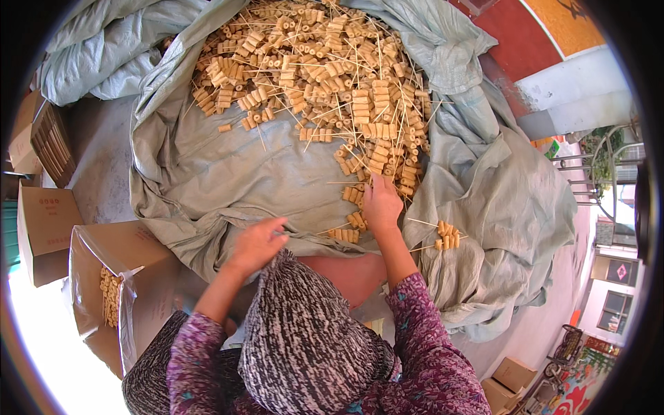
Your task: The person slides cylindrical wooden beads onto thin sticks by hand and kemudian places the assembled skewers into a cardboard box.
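Note:
A large heap of skewers (pixel 311 62), tan hollow rolls threaded on thin sticks, lies on a grey-green woven sheet (pixel 214 166). At the heap's near right edge, my right hand (pixel 382 205) has its fingers closed on a skewer, mostly hidden by the fingers. My left hand (pixel 257 247) hovers over the sheet's near edge, fingers apart and nothing in them. Between the hands lies a skewer (pixel 344 235) with its stick pointing left. To the right of my right forearm, a few skewers (pixel 447 236) rest together on a sheet fold.
At the left stands an open carton (pixel 155 249) lined with clear plastic, with skewers (pixel 109 297) inside. Other cartons (pixel 50 220) stand beyond it. Bunched sheet folds (pixel 494 207) rise on the right. Two more cartons (pixel 512 380) sit at the lower right.

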`<state>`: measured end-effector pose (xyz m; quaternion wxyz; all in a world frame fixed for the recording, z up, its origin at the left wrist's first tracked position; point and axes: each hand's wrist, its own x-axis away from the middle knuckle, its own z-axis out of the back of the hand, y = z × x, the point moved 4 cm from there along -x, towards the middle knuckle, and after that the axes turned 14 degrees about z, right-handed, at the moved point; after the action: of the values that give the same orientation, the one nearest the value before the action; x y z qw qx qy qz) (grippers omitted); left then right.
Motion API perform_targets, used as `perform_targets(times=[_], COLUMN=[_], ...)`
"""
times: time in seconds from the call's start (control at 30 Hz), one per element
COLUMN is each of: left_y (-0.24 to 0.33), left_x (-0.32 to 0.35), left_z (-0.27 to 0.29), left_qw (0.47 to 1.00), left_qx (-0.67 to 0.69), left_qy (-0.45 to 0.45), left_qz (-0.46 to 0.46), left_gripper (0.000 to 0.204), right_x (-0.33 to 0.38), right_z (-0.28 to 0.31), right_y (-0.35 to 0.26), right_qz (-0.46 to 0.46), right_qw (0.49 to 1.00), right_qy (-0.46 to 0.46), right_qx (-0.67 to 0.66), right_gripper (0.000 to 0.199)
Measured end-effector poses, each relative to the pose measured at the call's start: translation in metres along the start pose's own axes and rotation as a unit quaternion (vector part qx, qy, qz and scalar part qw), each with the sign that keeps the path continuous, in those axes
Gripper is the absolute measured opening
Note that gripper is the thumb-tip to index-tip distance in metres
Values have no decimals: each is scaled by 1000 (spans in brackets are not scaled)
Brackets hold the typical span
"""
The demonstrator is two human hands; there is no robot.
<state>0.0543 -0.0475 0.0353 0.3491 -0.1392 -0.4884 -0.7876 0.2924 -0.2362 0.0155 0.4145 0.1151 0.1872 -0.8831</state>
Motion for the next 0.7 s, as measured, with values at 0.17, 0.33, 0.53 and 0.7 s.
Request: perform_targets(times=[0.17,0.33,0.53,0.7], left_y=[-28,-46,-47,-55], left_x=[-17,-27,-41,-56], left_z=[-55,-39,-30,-14], left_qw=[982,905,704,719], left_qx=[165,387,657,653], left_qy=[-84,-108,-227,-220], left_qz=[42,139,149,85], left_gripper=[46,51,51,41], right_x=[-42,-41,1,3], right_z=[-30,-21,11,-9], right_y=[16,-36,-177,-207], right_qz=[126,263,504,572], right_qw=[971,959,851,789], right_qy=[-91,-34,-61,-76], right_qx=[183,97,-134,-211], right_gripper=[8,6,24,26])
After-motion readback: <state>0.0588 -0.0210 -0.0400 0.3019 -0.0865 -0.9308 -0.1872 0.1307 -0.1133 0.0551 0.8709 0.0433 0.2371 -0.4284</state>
